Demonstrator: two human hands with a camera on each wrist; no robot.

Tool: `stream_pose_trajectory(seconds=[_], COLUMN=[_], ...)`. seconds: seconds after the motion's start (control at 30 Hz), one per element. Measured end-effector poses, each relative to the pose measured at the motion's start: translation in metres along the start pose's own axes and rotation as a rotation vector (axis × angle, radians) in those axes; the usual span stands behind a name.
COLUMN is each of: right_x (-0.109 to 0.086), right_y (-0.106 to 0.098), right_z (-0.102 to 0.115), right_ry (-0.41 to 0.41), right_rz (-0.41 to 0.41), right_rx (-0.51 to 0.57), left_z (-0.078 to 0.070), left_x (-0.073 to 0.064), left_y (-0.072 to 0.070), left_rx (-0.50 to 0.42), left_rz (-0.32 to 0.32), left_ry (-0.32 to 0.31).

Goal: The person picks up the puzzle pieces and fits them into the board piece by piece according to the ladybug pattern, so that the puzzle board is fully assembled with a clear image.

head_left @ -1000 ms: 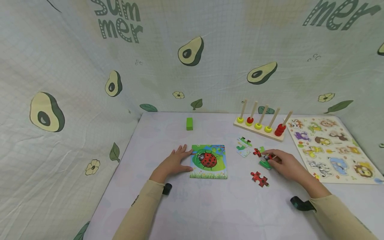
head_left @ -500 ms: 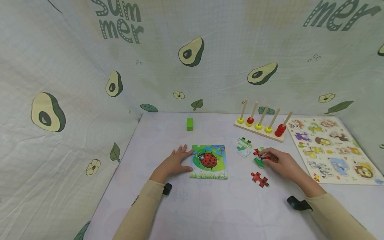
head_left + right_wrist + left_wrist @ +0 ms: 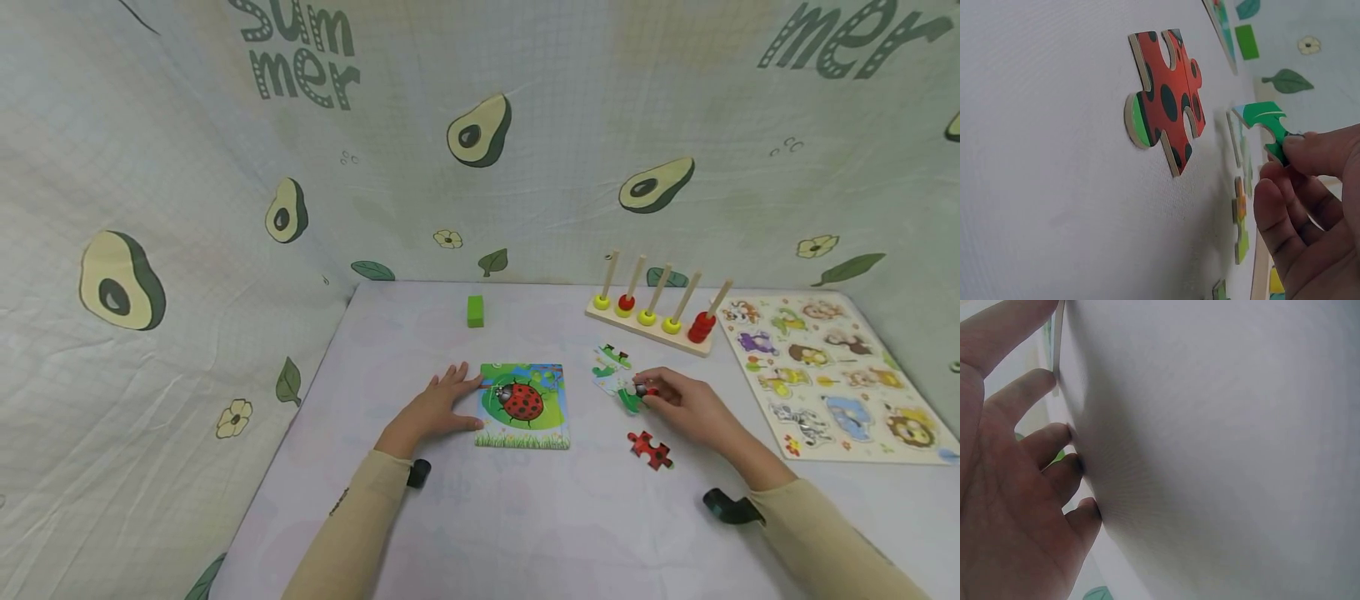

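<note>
While right grip (image 3: 694, 409) pinches, green puzzle piece (image 3: 1265, 115), notched

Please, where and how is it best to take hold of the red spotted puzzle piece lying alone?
Probably pinch the red spotted piece by its green-tipped tab, coming from the right and from above. The piece lies flat, this tab juts out on that side, and its thick edge offers a hold.

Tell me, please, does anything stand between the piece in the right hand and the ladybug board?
Nothing visible stands directly between the green puzzle piece in the right hand and the ladybug board; loose pieces lie close by, on the far side of that path.
</note>
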State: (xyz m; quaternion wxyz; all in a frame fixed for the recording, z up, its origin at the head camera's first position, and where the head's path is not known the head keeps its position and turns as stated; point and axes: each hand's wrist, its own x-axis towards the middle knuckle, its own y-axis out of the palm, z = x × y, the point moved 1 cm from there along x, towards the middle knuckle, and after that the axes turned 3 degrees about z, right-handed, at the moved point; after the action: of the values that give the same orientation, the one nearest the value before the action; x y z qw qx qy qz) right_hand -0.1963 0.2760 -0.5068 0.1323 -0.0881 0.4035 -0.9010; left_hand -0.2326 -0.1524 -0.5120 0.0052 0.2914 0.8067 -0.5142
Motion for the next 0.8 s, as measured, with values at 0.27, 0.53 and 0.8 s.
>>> stream_pose_trajectory(seconds=[0.27,0.53,0.8], right_x=[0.006,0.013,0.019], right_y=[0.005,0.014,0.026], right_z=[0.009,0.018,0.03], right_ry=[-0.016,-0.01,-0.017], right_rz=[0.015,0.039,0.053], right_rx=[0.013,0.01,0.054], left_z=[0.002,0.001,0.003], left_x=[0.001,-0.001,0.001], left_y=[0.001,0.0,0.001], left_rx=[0.007,0.011,0.02], left_rz=[0.001,0.011,0.016], left_ry=[-0.001,-0.002,-0.002])
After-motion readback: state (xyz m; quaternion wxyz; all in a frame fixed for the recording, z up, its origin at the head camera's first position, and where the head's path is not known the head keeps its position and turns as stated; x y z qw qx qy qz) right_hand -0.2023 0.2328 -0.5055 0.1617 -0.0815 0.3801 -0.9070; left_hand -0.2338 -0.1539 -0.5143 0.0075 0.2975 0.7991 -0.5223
